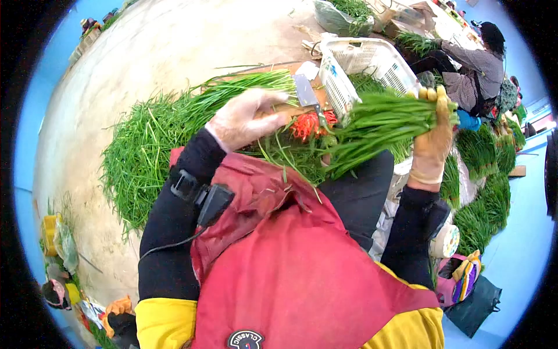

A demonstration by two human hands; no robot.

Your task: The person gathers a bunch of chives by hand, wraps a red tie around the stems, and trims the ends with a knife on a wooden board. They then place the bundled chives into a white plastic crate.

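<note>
My right hand [433, 142], in a thin glove with yellow-stained fingers, grips a bunch of long green chives [383, 122] by one end. The leaves fan out toward the middle of the view. My left hand [244, 119], also thinly gloved, has its thumb apart from its fingers and nothing between them. It is over the edge of a heap of loose chives [145, 157]. A cleaver [304, 91] lies just beyond its fingertips, with its handle reaching a pile of red ties [307, 124].
A white plastic basket [330, 75] with greens in it stands ahead. Bundled chives [482, 215] line the floor at right. Another person [474, 70] sits at upper right. A dark bag [475, 305] lies at lower right.
</note>
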